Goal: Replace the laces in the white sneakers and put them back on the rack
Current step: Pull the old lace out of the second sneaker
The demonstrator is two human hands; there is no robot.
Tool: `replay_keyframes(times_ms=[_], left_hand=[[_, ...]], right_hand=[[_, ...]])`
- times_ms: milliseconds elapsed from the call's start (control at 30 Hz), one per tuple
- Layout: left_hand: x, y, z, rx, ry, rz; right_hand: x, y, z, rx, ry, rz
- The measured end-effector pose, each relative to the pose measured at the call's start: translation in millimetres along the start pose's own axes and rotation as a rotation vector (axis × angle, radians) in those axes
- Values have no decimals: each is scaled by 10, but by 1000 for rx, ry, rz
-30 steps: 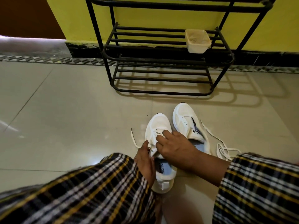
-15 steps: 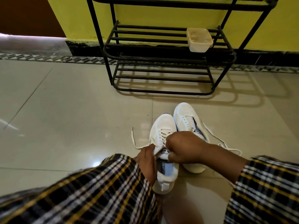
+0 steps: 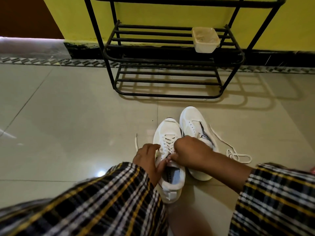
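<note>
White, limp lace [image 3: 167, 144] probably slips easily, so both hands, left hand [image 3: 148, 159] and right hand [image 3: 189, 153], pinch it near the laced sneaker's [image 3: 167, 133] tongue at six o'clock.

Both hands, left hand [image 3: 148, 159] and right hand [image 3: 190, 153], at the laced sneaker [image 3: 168, 133], before the rack [image 3: 163, 60].

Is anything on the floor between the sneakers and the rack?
Nothing visible: bare floor lies between both sneakers and the rack. A plastic tub sits at the middle shelf's right end.
</note>
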State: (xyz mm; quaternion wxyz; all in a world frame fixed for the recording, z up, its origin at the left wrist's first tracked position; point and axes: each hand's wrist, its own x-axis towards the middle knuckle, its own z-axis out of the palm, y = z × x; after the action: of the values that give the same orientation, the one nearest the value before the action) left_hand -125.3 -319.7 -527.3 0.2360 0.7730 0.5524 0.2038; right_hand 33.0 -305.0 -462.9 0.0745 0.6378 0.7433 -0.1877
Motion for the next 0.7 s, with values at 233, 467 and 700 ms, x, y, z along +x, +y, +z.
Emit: replay_keyframes(times_ms=[233,467,700], left_hand=[[64,5,-8,-170,32,-138],[141,-68,-6,-301,-23,-365],[-10,46,94,-339,79,-247]], right_hand=[[56,1,133,160,-40,94],[-23,11,89,180,-9,118],[-67,-122,218,-141,189,-242]])
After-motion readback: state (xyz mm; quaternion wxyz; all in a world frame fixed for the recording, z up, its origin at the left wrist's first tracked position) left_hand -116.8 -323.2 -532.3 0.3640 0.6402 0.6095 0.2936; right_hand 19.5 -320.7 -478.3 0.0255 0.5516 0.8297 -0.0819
